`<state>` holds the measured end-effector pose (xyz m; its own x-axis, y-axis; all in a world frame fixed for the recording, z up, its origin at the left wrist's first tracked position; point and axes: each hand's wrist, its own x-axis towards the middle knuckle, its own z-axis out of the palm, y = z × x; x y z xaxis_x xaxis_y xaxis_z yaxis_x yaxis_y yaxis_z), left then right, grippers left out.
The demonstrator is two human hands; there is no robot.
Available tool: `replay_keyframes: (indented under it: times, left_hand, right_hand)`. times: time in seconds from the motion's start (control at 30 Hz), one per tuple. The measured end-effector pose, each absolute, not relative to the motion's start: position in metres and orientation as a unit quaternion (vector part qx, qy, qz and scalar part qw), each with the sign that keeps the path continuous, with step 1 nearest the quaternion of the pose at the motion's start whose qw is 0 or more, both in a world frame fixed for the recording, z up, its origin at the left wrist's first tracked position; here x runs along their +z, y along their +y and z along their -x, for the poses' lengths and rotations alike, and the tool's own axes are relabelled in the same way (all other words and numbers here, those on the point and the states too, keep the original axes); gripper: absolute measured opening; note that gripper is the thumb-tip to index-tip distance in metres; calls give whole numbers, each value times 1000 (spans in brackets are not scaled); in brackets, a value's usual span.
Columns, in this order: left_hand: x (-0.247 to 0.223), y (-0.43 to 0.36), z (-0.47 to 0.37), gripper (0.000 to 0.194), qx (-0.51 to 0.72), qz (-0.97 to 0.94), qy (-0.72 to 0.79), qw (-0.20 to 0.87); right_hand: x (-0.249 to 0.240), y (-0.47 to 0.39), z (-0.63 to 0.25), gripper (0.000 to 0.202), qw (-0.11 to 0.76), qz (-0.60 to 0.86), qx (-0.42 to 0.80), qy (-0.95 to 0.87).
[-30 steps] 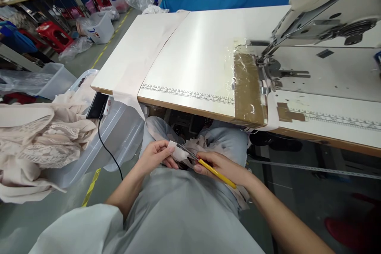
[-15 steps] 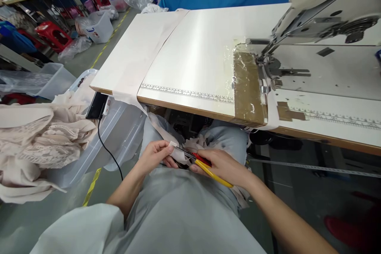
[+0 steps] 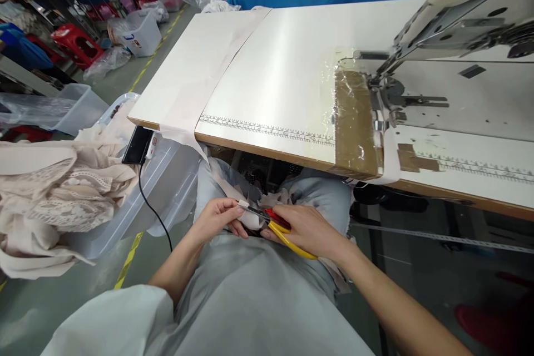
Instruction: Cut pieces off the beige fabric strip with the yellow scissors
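My left hand [image 3: 219, 218] pinches a small pale fabric piece [image 3: 247, 213] over my lap, below the table's front edge. My right hand [image 3: 307, 228] grips thread snips [image 3: 283, 232] with a yellow and a red handle. Their metal blades [image 3: 255, 211] lie against the fabric piece next to my left fingertips. More beige cloth [image 3: 278, 198] is bunched in my lap between my knees.
A white sewing table [image 3: 271, 72] with a ruler strip along its front edge stands ahead. The sewing machine [image 3: 454, 39] sits at the right. At the left, beige lace garments [image 3: 54, 200] hang over a clear plastic bin [image 3: 167, 189]; a phone [image 3: 137, 146] with a black cable hangs at the table corner.
My right hand has slid left toward my left hand, and the snips' blades have come onto the fabric piece. The red handle now shows.
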<state>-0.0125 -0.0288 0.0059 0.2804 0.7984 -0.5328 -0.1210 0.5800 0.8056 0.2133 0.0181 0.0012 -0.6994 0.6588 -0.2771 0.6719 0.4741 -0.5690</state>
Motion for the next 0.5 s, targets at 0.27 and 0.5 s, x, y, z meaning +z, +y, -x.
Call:
replay_keyframes:
  times: [0.27, 0.5]
  left_hand:
    - [4, -27, 14, 43, 299, -329, 511, 736]
    - [18, -19, -5, 43, 236, -402, 457, 758]
  right_hand:
    - [-13, 15, -213, 52, -49, -399, -412, 818]
    - [-13, 6, -192, 34, -260, -387, -490, 737]
